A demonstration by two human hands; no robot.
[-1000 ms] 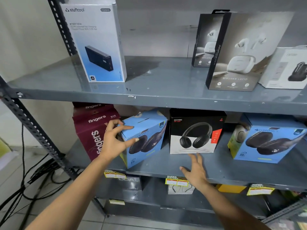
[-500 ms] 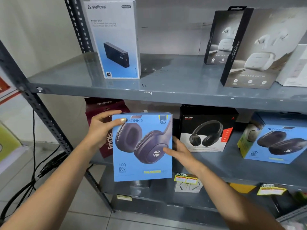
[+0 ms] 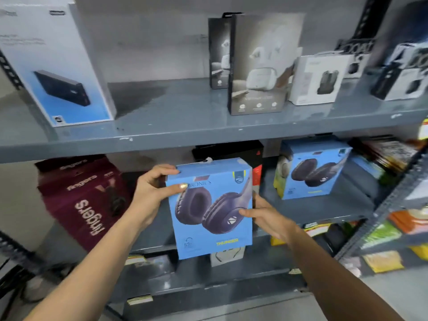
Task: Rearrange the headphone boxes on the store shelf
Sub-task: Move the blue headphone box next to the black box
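Note:
I hold a blue headphone box [image 3: 209, 228] upright in front of the middle shelf [image 3: 324, 209], off the shelf surface. My left hand [image 3: 151, 192] grips its top left corner. My right hand [image 3: 266, 215] presses against its right edge. Behind the held box stands a black headphone box [image 3: 231, 150], mostly hidden. A second blue headphone box [image 3: 312, 170] stands on the middle shelf to the right. Maroon boxes [image 3: 85, 198] stand at the left end of that shelf.
On the upper shelf [image 3: 173, 121] stand a white-and-blue power bank box [image 3: 53, 66] at the left, earbud boxes [image 3: 257, 63] in the middle and white boxes [image 3: 317, 79] to the right. Lower shelves hold small packets and price tags. Another rack [image 3: 393, 205] adjoins on the right.
The blue box has come off the middle shelf's left part and moved right, now covering the black box. Both hands stay on it. The view has swung right.

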